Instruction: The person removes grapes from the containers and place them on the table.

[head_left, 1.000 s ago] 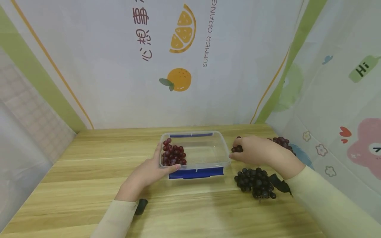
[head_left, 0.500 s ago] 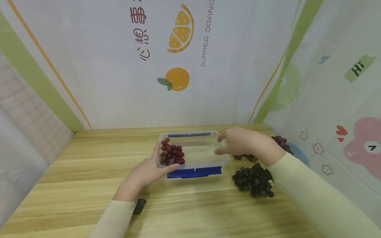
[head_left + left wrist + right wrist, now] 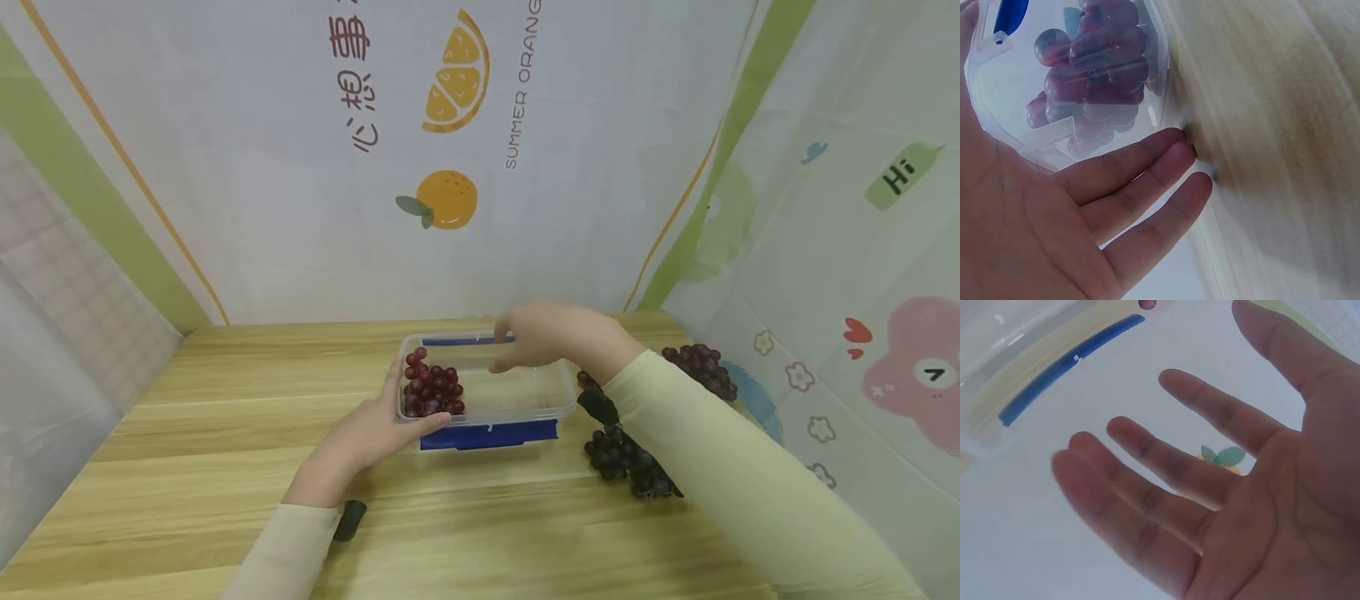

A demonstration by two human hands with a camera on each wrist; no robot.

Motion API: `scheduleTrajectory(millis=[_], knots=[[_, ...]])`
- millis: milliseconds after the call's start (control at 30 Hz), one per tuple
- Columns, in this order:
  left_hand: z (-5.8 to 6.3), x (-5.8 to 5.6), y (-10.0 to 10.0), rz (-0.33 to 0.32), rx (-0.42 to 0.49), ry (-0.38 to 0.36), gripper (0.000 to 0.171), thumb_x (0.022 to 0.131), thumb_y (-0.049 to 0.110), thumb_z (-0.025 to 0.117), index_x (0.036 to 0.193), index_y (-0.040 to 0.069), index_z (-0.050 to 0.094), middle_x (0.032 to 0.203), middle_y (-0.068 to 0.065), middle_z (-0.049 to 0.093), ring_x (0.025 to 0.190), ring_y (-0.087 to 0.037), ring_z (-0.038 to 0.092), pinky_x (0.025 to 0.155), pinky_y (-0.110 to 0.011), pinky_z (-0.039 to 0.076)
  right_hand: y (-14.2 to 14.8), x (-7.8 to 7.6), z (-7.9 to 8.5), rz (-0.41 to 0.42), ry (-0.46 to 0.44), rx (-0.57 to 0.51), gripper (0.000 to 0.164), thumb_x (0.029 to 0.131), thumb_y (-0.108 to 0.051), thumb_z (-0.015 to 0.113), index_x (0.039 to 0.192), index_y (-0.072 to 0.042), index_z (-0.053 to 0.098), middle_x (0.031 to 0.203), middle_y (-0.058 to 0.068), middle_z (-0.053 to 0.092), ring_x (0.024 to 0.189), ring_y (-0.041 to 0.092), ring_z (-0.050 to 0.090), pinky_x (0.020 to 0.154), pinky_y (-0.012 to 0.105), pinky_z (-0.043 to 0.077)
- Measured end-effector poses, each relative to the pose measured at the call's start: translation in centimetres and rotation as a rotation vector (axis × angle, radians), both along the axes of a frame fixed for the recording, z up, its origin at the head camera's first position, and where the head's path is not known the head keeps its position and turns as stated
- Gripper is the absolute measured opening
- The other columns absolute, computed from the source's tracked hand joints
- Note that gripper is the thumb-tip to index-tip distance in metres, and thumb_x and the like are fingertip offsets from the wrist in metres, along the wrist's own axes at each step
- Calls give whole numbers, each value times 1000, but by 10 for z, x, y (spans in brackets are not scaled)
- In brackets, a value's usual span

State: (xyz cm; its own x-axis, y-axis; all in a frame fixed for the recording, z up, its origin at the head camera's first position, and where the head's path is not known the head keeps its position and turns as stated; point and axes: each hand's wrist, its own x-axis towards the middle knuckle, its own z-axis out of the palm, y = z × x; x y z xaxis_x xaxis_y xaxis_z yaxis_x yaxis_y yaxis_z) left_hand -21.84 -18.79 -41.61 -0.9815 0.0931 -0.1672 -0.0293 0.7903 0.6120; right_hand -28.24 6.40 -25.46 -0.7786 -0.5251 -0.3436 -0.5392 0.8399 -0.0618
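Note:
A clear plastic food container [image 3: 517, 410] with blue side clips stands uncovered on the wooden table. A bunch of red grapes [image 3: 432, 390] lies at its left end, also visible through the wall in the left wrist view as grapes [image 3: 1094, 81]. My left hand [image 3: 375, 433] steadies the container's front left corner, thumb over the front rim. Its other fingers [image 3: 1147, 169] extend straight beside the wall, touching the table. Above the container's bare right part hovers my right hand [image 3: 551, 337]; in the right wrist view this hand [image 3: 1222, 506] has spread fingers and holds nothing.
Right of the container lies a bunch of black grapes [image 3: 618, 458], partly behind the right sleeve [image 3: 712, 467]. Some reddish grapes [image 3: 587, 382] show beside the right wrist. Another red bunch [image 3: 701, 367] sits at the back right, near the printed side curtain [image 3: 840, 267].
My right hand has moved left from the grapes beside the container to above its inside. The left hand keeps its place at the corner.

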Motion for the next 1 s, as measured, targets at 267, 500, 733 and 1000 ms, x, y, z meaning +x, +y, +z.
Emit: scheduleTrajectory(millis=[267, 500, 733, 1000], knots=[[1, -2, 1, -4, 5, -6, 135, 83, 91, 59, 171, 21, -16, 159, -36, 47, 128, -48, 67, 99, -63, 57, -30, -10, -15, 45, 38, -30, 59, 101, -47, 71, 149, -14, 62, 152, 8, 64, 139, 30, 62, 116, 49, 51], [2, 0, 0, -16, 32, 8, 134, 84, 89, 60, 171, 23, -18, 161, -33, 47, 134, -48, 63, 106, -64, 53, -67, -16, -37, 103, 49, -57, 58, 99, -37, 75, 151, -14, 61, 152, 3, 65, 140, 26, 61, 116, 45, 52], [-3, 2, -3, -24, 54, 49, 132, 83, 90, 62, 170, 30, -19, 160, -29, 50, 137, -43, 63, 111, -63, 50, -97, -19, -58, 189, 36, -80, 38, 97, -25, 76, 134, -13, 72, 126, 1, 75, 108, 18, 68, 98, 34, 57], [-1, 1, -3, -13, 45, 50, 134, 82, 90, 62, 169, 31, -20, 155, -29, 55, 133, -40, 66, 110, -60, 51, -107, -21, -69, 179, -31, -72, 33, 97, -22, 77, 130, -16, 72, 111, -4, 70, 90, 13, 62, 86, 30, 55]])
